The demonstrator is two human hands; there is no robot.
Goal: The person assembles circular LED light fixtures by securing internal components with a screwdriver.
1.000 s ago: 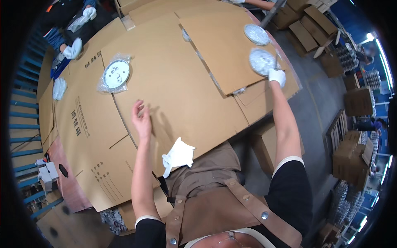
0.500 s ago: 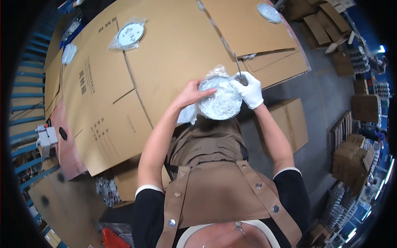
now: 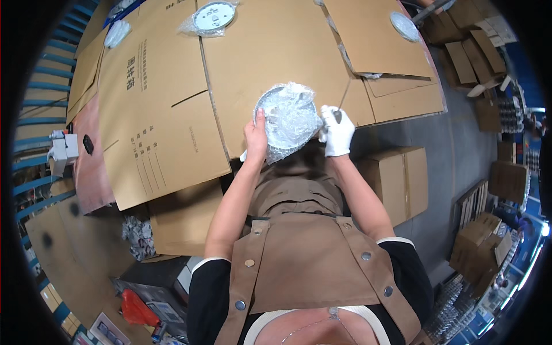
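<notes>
My bare left hand (image 3: 255,137) grips the left rim of a round, silvery metal disc (image 3: 283,122), its thumb lying over the edge. Crumpled clear plastic wrap covers much of the disc's face and hangs below it. Close to the right rim is my right hand (image 3: 337,131), in a white glove, with its fingers closed around a thin metal rod (image 3: 344,95) that points up and away. The rod's lower end is hidden in the glove. Whether the gloved fingertips touch the wrap, I cannot tell.
Flattened cardboard (image 3: 270,52) covers the table. On it lie a round part with holes (image 3: 214,16) on clear plastic, a wrapped disc (image 3: 405,26) and a wrapped bundle (image 3: 118,33). A closed carton (image 3: 402,178) stands on the floor at right. A black object (image 3: 88,144) lies left.
The disc has tilted and shifted left, with loose wrap now bunched on its face. My right hand has come off the disc's upper right edge and moved slightly down. The whole view has shifted.
</notes>
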